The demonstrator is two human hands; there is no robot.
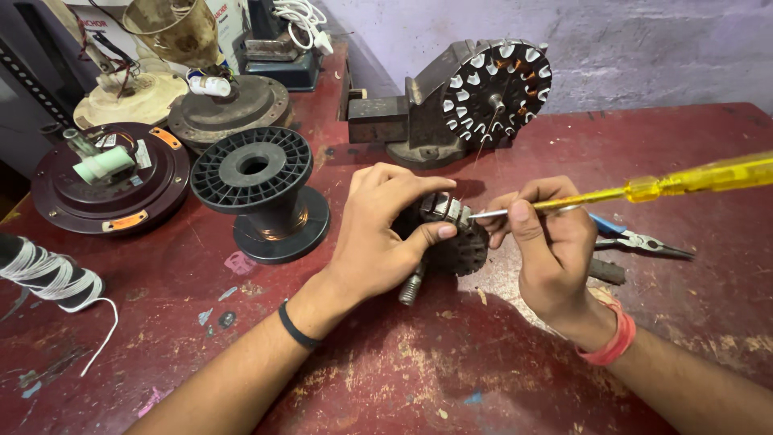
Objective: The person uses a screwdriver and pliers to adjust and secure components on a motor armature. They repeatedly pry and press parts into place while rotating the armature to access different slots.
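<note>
While we looked down at the worktop [451, 370], we saw a dark red surface, scratched and worn, with paint chipped away in pale patches and small scraps scattered over it. Behind it rose a rough, pale purple wall [644, 48]. Our left hand [378, 234] was curled round a small dark stator [455, 242], thumb pressed on its rim, holding it just above the worktop near the middle. Our right hand [547, 242] pinched the shaft of a yellow screwdriver [644, 189], whose tip touched the stator's top edge. Just behind that hand lay blue-handled pliers [636, 239]. A vise [419, 121] at the back gripped a second, larger stator [498, 93] with copper showing in its slots. Left of our hands stood a black spool [262, 193], and further left sat round motor housings [109, 181]. A bobbin of white cord [48, 274] lay at the left edge.
</note>
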